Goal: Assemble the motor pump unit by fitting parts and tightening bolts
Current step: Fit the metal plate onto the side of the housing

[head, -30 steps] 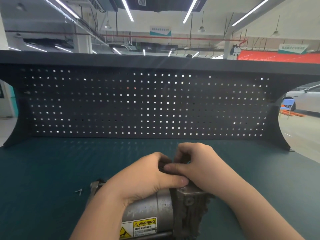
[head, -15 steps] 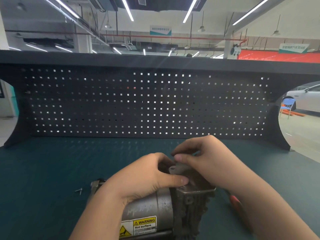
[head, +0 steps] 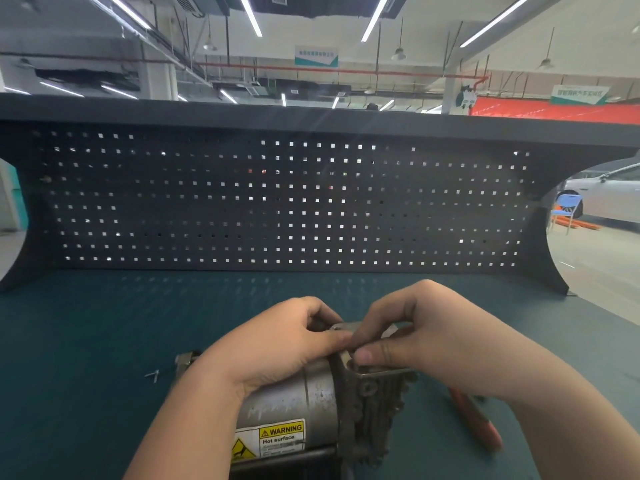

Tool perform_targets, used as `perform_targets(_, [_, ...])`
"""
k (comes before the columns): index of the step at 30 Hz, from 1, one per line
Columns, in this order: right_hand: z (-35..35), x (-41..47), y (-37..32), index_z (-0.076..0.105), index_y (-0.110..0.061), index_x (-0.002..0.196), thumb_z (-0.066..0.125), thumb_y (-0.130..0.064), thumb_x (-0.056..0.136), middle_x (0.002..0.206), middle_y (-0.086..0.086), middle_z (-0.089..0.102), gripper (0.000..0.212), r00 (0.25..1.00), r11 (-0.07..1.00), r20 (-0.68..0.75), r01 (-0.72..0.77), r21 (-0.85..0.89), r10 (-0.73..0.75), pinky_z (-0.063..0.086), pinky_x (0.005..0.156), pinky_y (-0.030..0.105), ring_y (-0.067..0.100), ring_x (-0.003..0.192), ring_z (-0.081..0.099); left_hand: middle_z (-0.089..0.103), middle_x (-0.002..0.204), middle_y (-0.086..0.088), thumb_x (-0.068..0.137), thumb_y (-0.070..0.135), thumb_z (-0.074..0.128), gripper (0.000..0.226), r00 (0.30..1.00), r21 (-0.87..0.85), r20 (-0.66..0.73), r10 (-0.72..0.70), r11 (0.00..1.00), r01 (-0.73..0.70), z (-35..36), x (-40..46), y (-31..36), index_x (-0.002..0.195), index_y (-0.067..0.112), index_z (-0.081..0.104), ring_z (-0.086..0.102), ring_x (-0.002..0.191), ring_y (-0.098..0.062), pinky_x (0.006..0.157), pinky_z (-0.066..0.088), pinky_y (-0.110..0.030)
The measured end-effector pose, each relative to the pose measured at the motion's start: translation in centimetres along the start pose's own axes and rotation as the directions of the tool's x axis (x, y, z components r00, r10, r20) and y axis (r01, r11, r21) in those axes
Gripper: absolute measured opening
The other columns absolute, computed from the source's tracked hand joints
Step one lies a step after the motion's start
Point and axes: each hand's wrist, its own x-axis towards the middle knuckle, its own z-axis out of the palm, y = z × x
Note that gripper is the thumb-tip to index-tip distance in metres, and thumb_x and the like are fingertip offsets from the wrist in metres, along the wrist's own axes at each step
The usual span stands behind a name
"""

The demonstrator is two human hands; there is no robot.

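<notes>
A grey motor pump unit (head: 294, 407) lies on its side on the green bench mat, with a yellow "WARNING Hot surface" label (head: 273, 439) facing me. A flat metal plate (head: 375, 370) sits on top of its ribbed pump end (head: 374, 410). My left hand (head: 277, 344) wraps over the motor body, fingers curled at the plate's left edge. My right hand (head: 426, 330) pinches the plate from the right, thumb on its near corner. The fingers hide most of the plate.
Small loose bolts (head: 152, 374) lie on the green mat (head: 86, 341) left of the motor. A red-handled tool (head: 474, 422) rests on the mat under my right forearm. A dark pegboard (head: 277, 202) closes off the back of the bench.
My right hand lifted off the pump end, showing the flat plate, then came back down with its thumb on the plate's near corner. The left hand stayed on the motor.
</notes>
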Motion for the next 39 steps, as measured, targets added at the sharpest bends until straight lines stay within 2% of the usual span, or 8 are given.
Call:
perform_targets(6, [0.2, -0.1, -0.3, 0.071, -0.049, 0.072, 0.081, -0.027, 0.075, 0.073, -0.032, 0.066, 0.025, 0.999, 0.998, -0.036, 0.017, -0.060, -0.019, 0.037, 0.066, -0.001, -0.015, 0.074, 0.060, 0.074, 0.095, 0.010, 0.082, 0.043, 0.072, 0.021, 1.000, -0.003, 0.011, 0.018, 1.000, -0.018, -0.2, 0.2, -0.3, 0.098, 0.030, 0.069, 0.068, 0.094, -0.007, 0.097, 0.049, -0.042])
perform_targets(17, [0.6, -0.3, -0.5, 0.070, -0.046, 0.073, 0.077, -0.027, 0.079, 0.077, -0.025, 0.067, 0.022, 1.000, 0.995, -0.007, 0.005, -0.098, -0.006, 0.039, 0.059, 0.003, -0.009, 0.061, 0.058, 0.074, 0.095, 0.009, 0.070, 0.053, 0.069, 0.036, 1.000, -0.017, 0.012, 0.028, 0.999, -0.028, 0.0, 0.0, 0.0, 0.097, 0.030, 0.070, 0.068, 0.095, -0.008, 0.097, 0.049, -0.044])
perform_targets(20, [0.6, -0.3, -0.5, 0.066, -0.050, 0.064, 0.077, -0.030, 0.079, 0.076, -0.027, 0.065, 0.028, 1.000, 0.992, -0.004, -0.005, -0.125, 0.005, 0.039, 0.057, 0.003, -0.008, 0.061, 0.058, 0.074, 0.094, 0.011, 0.065, 0.057, 0.067, 0.041, 1.000, -0.016, 0.004, 0.031, 0.999, -0.031, 0.0, 0.0, 0.0, 0.097, 0.031, 0.069, 0.068, 0.095, -0.007, 0.097, 0.050, -0.043])
perform_targets(27, [1.1, -0.1, -0.1, 0.062, -0.038, 0.070, 0.079, -0.044, 0.072, 0.083, -0.027, 0.060, 0.018, 0.999, 0.985, -0.042, -0.027, -0.172, 0.020, 0.042, 0.060, 0.007, -0.005, 0.068, 0.057, 0.074, 0.100, 0.005, 0.081, 0.042, 0.069, 0.024, 0.999, -0.022, 0.015, 0.032, 0.999, -0.031, -0.2, 0.1, -0.2, 0.101, 0.027, 0.069, 0.068, 0.100, -0.014, 0.099, 0.048, -0.048])
perform_targets(31, [0.6, -0.1, -0.1, 0.069, -0.044, 0.088, 0.078, -0.038, 0.076, 0.085, -0.029, 0.061, 0.016, 0.999, 0.994, 0.054, -0.002, -0.113, 0.008, 0.042, 0.065, 0.007, -0.009, 0.070, 0.057, 0.075, 0.096, 0.007, 0.086, 0.037, 0.070, 0.015, 1.000, 0.001, 0.005, 0.026, 1.000, -0.026, -0.1, 0.0, 0.0, 0.098, 0.027, 0.069, 0.069, 0.096, -0.011, 0.098, 0.048, -0.045])
perform_targets(34, [0.4, 0.0, 0.1, 0.069, -0.048, 0.080, 0.079, -0.032, 0.076, 0.086, -0.029, 0.061, 0.019, 0.999, 0.992, 0.047, 0.018, -0.126, -0.012, 0.041, 0.067, 0.007, -0.008, 0.075, 0.058, 0.074, 0.095, 0.008, 0.086, 0.037, 0.070, 0.015, 1.000, 0.004, -0.001, 0.009, 1.000, -0.009, 0.0, 0.0, 0.0, 0.098, 0.028, 0.069, 0.068, 0.095, -0.010, 0.097, 0.049, -0.044])
perform_targets(37, [1.0, 0.2, 0.2, 0.065, -0.041, 0.065, 0.082, -0.043, 0.068, 0.082, -0.019, 0.062, 0.018, 1.000, 0.990, -0.025, -0.001, -0.141, -0.003, 0.044, 0.059, 0.014, -0.001, 0.068, 0.056, 0.074, 0.096, 0.006, 0.086, 0.036, 0.070, 0.015, 1.000, -0.005, -0.004, 0.004, 1.000, -0.004, 0.0, 0.0, 0.0, 0.098, 0.027, 0.069, 0.068, 0.096, -0.012, 0.097, 0.049, -0.046])
perform_targets(39, [1.3, 0.3, 0.2, 0.062, -0.030, 0.071, 0.082, -0.051, 0.063, 0.080, -0.010, 0.063, 0.030, 0.999, 0.987, -0.053, -0.015, -0.157, 0.007, 0.044, 0.058, 0.020, 0.005, 0.066, 0.056, 0.074, 0.095, 0.005, 0.085, 0.038, 0.071, 0.017, 1.000, -0.008, -0.002, 0.008, 1.000, -0.008, 0.0, 0.0, 0.0, 0.098, 0.027, 0.069, 0.069, 0.095, -0.012, 0.097, 0.049, -0.046])
